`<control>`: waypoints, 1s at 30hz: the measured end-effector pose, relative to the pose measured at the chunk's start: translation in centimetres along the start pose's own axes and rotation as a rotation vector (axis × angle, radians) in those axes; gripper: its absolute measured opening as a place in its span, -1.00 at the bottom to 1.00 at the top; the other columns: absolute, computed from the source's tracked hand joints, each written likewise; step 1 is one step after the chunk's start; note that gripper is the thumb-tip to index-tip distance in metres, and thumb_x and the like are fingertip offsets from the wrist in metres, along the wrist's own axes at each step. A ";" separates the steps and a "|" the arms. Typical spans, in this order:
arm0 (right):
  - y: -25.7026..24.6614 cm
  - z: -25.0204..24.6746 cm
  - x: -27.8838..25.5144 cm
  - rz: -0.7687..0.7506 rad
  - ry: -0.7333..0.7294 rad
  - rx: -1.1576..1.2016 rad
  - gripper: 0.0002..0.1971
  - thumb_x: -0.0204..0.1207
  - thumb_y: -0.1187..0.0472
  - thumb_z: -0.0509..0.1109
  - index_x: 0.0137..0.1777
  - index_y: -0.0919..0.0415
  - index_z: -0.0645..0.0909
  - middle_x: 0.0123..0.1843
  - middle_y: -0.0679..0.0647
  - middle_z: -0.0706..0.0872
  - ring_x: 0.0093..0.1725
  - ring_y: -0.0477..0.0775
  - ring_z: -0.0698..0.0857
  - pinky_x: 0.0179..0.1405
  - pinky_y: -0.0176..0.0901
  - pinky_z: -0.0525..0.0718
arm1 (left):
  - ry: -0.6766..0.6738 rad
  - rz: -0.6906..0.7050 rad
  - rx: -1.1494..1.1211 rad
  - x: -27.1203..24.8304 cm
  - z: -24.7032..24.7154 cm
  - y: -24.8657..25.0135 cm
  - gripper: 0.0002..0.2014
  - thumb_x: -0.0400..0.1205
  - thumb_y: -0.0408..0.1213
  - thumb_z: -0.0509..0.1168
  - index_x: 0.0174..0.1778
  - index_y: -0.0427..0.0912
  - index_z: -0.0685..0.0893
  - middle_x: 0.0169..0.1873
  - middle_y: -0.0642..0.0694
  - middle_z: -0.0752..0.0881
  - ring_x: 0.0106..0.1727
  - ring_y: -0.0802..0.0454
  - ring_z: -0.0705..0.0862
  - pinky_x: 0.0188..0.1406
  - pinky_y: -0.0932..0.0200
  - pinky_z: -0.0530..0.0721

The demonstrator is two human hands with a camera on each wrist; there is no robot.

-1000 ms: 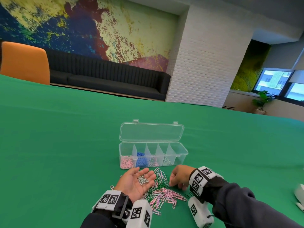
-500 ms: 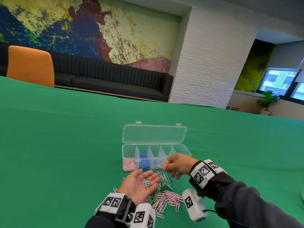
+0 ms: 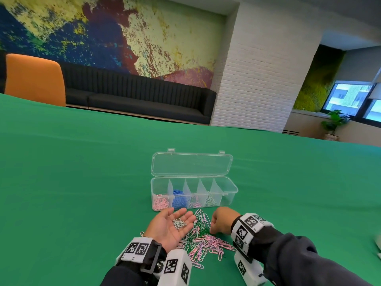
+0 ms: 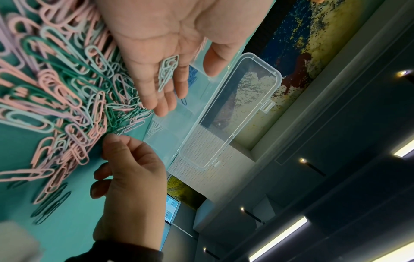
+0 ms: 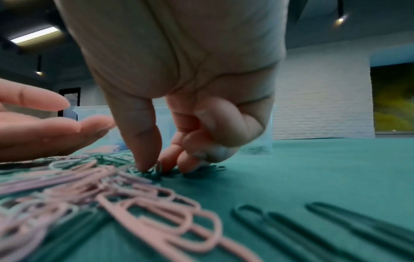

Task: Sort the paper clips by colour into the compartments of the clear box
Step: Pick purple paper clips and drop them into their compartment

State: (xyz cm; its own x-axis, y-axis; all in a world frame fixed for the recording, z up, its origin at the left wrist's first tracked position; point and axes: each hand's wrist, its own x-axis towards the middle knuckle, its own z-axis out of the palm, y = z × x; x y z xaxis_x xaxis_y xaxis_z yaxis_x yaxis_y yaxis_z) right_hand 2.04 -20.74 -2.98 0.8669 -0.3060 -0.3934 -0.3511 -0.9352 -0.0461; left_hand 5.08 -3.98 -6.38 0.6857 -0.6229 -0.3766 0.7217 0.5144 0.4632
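The clear box (image 3: 233, 187) stands open on the green table, its lid (image 3: 191, 164) folded back. Its compartments hold pink clips (image 3: 159, 203), blue clips (image 3: 179, 200) and pale clips (image 3: 210, 201). A mixed pile of pink, green and pale clips (image 3: 206, 243) lies in front of it. My left hand (image 3: 165, 227) lies palm up over the pile's left edge, with several pale mint clips (image 4: 167, 72) resting on its straight fingers. My right hand (image 3: 218, 223) reaches down into the pile's right side, where its thumb and curled fingers (image 5: 145, 159) pinch a small clip (image 5: 158, 166) among the green ones.
Loose dark green clips (image 5: 336, 228) lie on the cloth near my right wrist. An orange chair (image 3: 35, 79) and a dark sofa (image 3: 144, 100) stand beyond the table's far edge. A white object (image 3: 378, 242) shows at the right border.
My right hand rose from the pile to the box's front half a second ago and has come back down onto the pile. The left hand stayed palm up with its clips.
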 end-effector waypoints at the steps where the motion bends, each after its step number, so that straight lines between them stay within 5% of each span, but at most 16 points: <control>1: 0.0 0.0 0.2 0.008 0.001 0.004 -0.74 0.50 0.15 0.40 -0.37 0.12 0.44 -0.21 0.04 0.59 -0.10 0.05 0.57 0.04 -0.16 0.62 | -0.003 0.000 0.001 0.0 0.0 0.0 -0.67 0.74 -0.25 -0.01 0.04 -0.46 0.54 -0.07 -0.42 0.64 -0.02 -0.31 0.63 0.06 -0.11 0.56; 4: 0.2 0.0 0.4 0.022 -0.027 0.048 -0.87 0.50 0.15 0.43 -0.18 0.20 0.60 -0.14 0.06 0.62 -0.15 0.03 0.58 -0.08 -0.21 0.58 | -0.015 -0.009 0.005 -0.1 0.1 0.0 -0.67 0.73 -0.26 -0.01 0.03 -0.45 0.55 -0.08 -0.41 0.64 -0.03 -0.31 0.64 0.01 -0.10 0.60; 11: 0.8 -2.1 -1.6 -0.046 0.003 0.282 -0.76 0.54 0.16 0.41 -0.30 0.10 0.44 -0.37 -0.06 0.52 -0.45 -0.16 0.44 -0.54 -0.41 0.41 | -0.019 -0.023 0.013 -0.3 0.1 0.0 -0.66 0.73 -0.25 0.00 0.07 -0.46 0.55 -0.06 -0.42 0.65 0.00 -0.32 0.64 0.02 -0.10 0.60; 18: -0.4 -4.9 -2.1 -0.319 0.128 0.615 -0.95 0.60 0.20 0.34 -0.09 0.13 0.59 -0.35 -0.07 0.59 -0.48 -0.16 0.52 -0.58 -0.40 0.48 | -0.037 -0.050 -0.097 -0.3 1.0 0.2 -0.60 0.74 -0.20 -0.01 0.15 -0.50 0.54 0.01 -0.48 0.65 -0.01 -0.37 0.66 -0.31 -0.17 0.75; 21: -0.4 -4.1 -0.8 -0.279 0.109 0.429 -0.85 0.59 0.30 0.30 0.10 0.18 0.64 -0.30 -0.10 0.55 -0.36 -0.14 0.54 -0.43 -0.36 0.53 | -0.028 0.004 -0.173 -0.7 0.8 1.0 -0.62 0.75 -0.22 -0.03 0.06 -0.46 0.57 -0.16 -0.45 0.71 -0.32 -0.26 0.77 -0.43 -0.01 0.76; 25: -1.0 -2.2 0.4 -0.324 0.009 0.115 -0.76 0.59 0.31 0.28 0.23 0.20 0.61 0.02 -0.02 0.66 -0.04 0.00 0.54 0.01 -0.22 0.51 | 0.067 0.023 -0.149 -1.3 0.4 2.6 -0.79 0.68 -0.28 0.08 -0.22 -0.27 0.52 -0.54 -0.16 0.63 -0.69 0.11 0.55 -0.78 0.42 0.48; 27: -0.6 -1.6 1.1 -0.283 -0.012 0.024 -0.86 0.59 0.30 0.24 0.04 0.23 0.62 0.09 0.13 0.69 0.02 0.07 0.58 0.13 -0.12 0.56 | 0.052 0.001 -0.130 -1.5 0.4 3.1 -0.85 0.52 -0.40 0.28 -0.34 -0.22 0.48 -0.64 -0.05 0.54 -0.77 0.18 0.42 -0.87 0.45 0.31; 30: 0.4 -1.8 1.9 -0.228 -0.004 -0.003 -0.78 0.59 0.31 0.17 -0.31 0.16 0.45 -0.22 0.09 0.58 -0.03 0.09 0.56 0.09 -0.13 0.59 | 0.020 -0.011 -0.124 -1.4 0.9 3.3 -0.65 0.16 -0.57 0.54 -0.53 -0.20 0.46 -0.71 0.01 0.42 -0.82 0.19 0.32 -0.94 0.41 0.19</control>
State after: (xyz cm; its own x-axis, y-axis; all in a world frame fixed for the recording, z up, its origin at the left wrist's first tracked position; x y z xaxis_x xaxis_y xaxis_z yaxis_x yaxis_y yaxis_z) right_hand 4.17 -22.04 -2.08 0.9222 -0.0863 -0.3769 -0.1455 -0.9806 -0.1316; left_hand 6.42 -1.97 -3.63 0.6785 -0.6175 -0.3979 0.7346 0.5770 0.3570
